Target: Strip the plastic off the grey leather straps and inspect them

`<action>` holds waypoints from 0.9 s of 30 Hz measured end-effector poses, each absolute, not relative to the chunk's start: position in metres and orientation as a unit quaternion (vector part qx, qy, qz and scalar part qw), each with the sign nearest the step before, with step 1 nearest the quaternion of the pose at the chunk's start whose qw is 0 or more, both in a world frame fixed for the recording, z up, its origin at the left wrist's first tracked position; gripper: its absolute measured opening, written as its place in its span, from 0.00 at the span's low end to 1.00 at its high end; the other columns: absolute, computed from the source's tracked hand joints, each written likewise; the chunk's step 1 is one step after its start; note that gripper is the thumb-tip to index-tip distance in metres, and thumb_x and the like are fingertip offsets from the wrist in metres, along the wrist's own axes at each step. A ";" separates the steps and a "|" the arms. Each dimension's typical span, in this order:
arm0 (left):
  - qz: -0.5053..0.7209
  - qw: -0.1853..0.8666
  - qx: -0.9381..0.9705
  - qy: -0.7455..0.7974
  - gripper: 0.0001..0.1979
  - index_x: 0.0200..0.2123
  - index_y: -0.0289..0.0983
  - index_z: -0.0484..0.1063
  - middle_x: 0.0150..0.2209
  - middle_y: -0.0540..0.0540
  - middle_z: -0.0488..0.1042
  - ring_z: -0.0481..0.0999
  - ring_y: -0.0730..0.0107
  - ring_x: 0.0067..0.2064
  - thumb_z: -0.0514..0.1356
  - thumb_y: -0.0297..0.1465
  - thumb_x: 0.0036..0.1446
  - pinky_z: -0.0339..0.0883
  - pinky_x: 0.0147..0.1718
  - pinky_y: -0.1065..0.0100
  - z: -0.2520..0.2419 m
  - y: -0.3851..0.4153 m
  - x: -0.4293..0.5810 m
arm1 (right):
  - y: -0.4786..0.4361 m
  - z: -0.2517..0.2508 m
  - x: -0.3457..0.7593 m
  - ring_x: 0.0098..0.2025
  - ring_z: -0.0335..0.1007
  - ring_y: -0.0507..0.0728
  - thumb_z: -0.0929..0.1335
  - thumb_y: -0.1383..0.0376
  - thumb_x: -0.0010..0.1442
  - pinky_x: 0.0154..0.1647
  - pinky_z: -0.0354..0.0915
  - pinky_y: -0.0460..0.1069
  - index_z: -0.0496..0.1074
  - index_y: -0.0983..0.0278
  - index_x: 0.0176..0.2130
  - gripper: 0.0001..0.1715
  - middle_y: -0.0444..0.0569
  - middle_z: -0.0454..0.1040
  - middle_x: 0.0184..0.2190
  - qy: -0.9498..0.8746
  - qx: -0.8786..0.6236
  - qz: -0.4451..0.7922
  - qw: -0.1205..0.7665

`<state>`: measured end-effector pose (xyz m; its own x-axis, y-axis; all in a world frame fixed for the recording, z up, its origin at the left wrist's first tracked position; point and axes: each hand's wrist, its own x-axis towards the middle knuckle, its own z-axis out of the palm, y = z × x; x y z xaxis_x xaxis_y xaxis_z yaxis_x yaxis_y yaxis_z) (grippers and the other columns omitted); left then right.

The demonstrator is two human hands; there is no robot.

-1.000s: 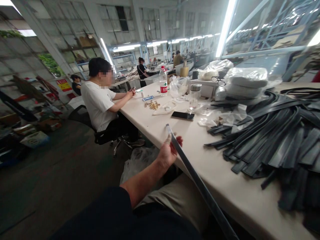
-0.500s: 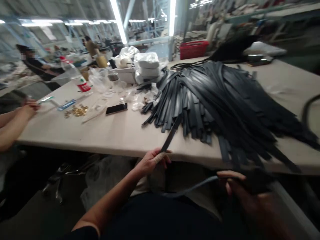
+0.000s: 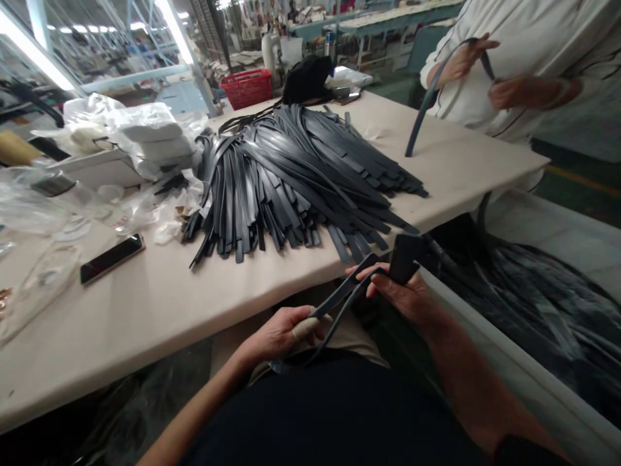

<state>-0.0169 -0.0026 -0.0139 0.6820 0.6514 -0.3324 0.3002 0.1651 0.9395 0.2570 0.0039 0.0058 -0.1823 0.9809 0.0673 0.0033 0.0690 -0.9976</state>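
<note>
- Now, a dark strap (image 3: 342, 290) spans the two hands above the lap, in front of the table (image 3: 194, 301), with a lower run of it sagging below the upper one.
- Left hand (image 3: 286, 333): thumb and fingers pinch the strap, which emerges past the pale wrapping on a digit and slants up and away to the right.
- Right hand (image 3: 400, 291): fingers closed around the strap's bend, and a wide dark flap (image 3: 406, 255) stands up from the grip; whether it belongs to the same strap, I cannot tell.
- As for progress, this one looks mid-handling, gripped on both sides and not laid down.
- Beyond the hands, a big pile of straps (image 3: 291, 168) fans over the table, its ends pointing this way, untouched; whether those are finished or waiting, nothing shows.
- Over on the right, a co-worker (image 3: 519, 45) holds another strap (image 3: 423, 116), its lower end down at the tabletop.
</note>
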 end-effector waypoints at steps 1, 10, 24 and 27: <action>0.137 0.665 0.638 0.364 0.24 0.40 0.33 0.76 0.32 0.46 0.73 0.70 0.71 0.32 0.51 0.47 0.64 0.65 0.32 0.72 -0.011 -0.002 -0.013 | 0.003 0.006 0.258 0.49 0.76 0.62 0.70 0.52 0.61 0.47 0.69 0.52 0.79 0.61 0.30 0.17 0.52 0.80 0.47 -0.552 -0.439 0.524 0.476; 0.198 0.555 0.723 0.361 0.20 0.44 0.36 0.74 0.36 0.46 0.76 0.73 0.64 0.38 0.54 0.46 0.63 0.67 0.41 0.68 -0.009 0.002 0.038 | -0.010 0.018 0.246 0.24 0.67 0.52 0.68 0.54 0.63 0.26 0.65 0.47 0.80 0.61 0.35 0.16 0.45 0.78 0.30 -0.574 -0.504 0.426 0.484; 0.138 0.420 0.852 0.280 0.18 0.34 0.38 0.72 0.31 0.46 0.74 0.74 0.66 0.33 0.48 0.42 0.65 0.69 0.35 0.69 -0.045 -0.004 0.036 | -0.038 0.028 0.290 0.25 0.66 0.53 0.67 0.52 0.64 0.26 0.64 0.48 0.80 0.64 0.33 0.21 0.48 0.76 0.27 -0.576 -0.598 0.237 0.505; 0.156 0.435 0.832 0.308 0.16 0.45 0.39 0.73 0.41 0.44 0.77 0.77 0.63 0.43 0.52 0.43 0.64 0.71 0.45 0.65 -0.040 -0.003 0.034 | -0.045 0.052 0.314 0.23 0.65 0.51 0.67 0.54 0.64 0.24 0.63 0.46 0.80 0.64 0.35 0.18 0.47 0.77 0.28 -0.538 -0.641 0.163 0.523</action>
<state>0.0337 -0.0026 -0.0402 0.7613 0.6484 -0.0081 0.3769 -0.4323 0.8192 0.3140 -0.0449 0.0520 0.3690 0.8595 0.3537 0.5182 0.1257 -0.8460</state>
